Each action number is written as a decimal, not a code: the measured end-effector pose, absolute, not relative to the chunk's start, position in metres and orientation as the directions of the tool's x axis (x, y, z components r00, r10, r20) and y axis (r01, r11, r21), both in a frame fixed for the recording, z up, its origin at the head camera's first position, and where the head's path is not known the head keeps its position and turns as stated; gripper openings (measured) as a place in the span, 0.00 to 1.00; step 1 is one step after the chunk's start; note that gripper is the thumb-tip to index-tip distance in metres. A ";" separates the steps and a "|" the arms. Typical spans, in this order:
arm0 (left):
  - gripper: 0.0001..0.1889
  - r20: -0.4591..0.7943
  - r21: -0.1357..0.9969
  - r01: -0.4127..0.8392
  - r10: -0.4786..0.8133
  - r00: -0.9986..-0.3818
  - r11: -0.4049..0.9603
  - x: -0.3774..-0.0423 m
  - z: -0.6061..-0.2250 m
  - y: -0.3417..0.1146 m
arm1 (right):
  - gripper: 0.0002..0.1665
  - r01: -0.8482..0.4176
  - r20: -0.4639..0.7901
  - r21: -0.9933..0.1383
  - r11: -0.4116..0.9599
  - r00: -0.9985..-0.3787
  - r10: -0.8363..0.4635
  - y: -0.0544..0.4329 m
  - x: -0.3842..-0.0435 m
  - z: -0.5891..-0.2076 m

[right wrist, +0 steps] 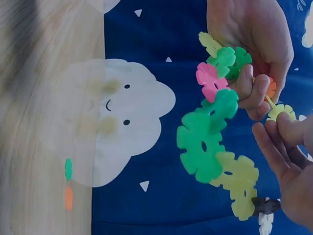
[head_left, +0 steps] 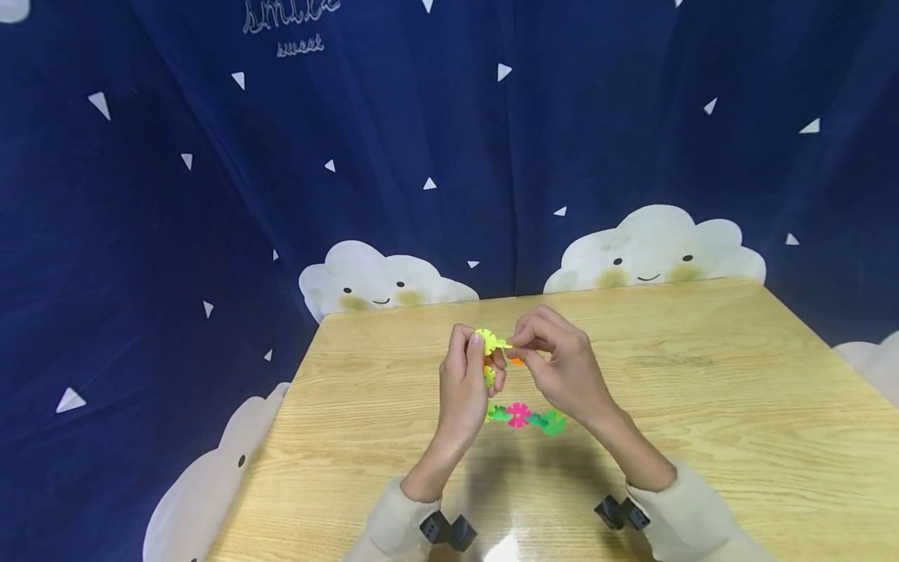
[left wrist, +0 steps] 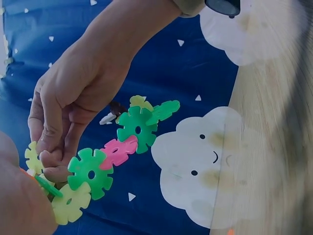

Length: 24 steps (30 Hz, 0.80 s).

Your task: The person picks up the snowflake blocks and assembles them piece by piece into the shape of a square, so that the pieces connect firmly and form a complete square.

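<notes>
My left hand [head_left: 463,382] holds one end of a chain of joined plastic snowflake discs in front of me. Its thumb presses a yellow disc [head_left: 486,342], and an orange disc [right wrist: 272,88] shows between its fingers in the right wrist view. Close by on the right, my right hand [head_left: 562,367] pinches a yellow disc at the chain's end between thumb and fingertips. The rest of the chain hangs below the hands: green, a pink disc [right wrist: 211,82], a large green disc [right wrist: 199,147], yellow discs [right wrist: 237,171], then a brown and a white piece.
A wooden table [head_left: 365,375] lies under the hands. On it, a green piece [right wrist: 68,169] and an orange piece [right wrist: 68,198] lie end to end. Behind the table hangs a dark blue curtain [head_left: 393,125] with clouds and triangles.
</notes>
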<state>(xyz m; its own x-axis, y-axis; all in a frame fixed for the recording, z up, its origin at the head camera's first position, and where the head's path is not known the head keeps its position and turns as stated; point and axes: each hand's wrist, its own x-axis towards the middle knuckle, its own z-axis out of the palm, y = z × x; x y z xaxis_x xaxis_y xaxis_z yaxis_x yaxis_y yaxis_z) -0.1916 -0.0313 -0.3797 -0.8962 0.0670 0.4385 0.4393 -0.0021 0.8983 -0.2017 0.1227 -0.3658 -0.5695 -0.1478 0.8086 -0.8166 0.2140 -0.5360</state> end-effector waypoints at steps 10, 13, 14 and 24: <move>0.16 0.434 0.899 0.435 0.024 -0.900 0.043 -0.191 -0.383 -0.028 | 0.24 -0.827 0.843 -0.511 0.236 -0.536 -0.053 0.110 -0.203 -0.371; 0.16 0.428 0.902 0.427 0.008 -0.904 0.069 -0.191 -0.383 -0.028 | 0.24 -0.827 0.847 -0.504 0.249 -0.529 -0.044 0.107 -0.202 -0.371; 0.16 0.425 0.902 0.424 0.006 -0.905 0.077 -0.191 -0.383 -0.028 | 0.24 -0.827 0.848 -0.501 0.254 -0.528 -0.046 0.106 -0.203 -0.371; 0.15 0.417 0.893 0.410 0.005 -0.909 0.187 -0.194 -0.379 -0.050 | 0.14 -0.727 0.677 -0.639 0.251 -0.686 -0.265 0.125 -0.213 -0.368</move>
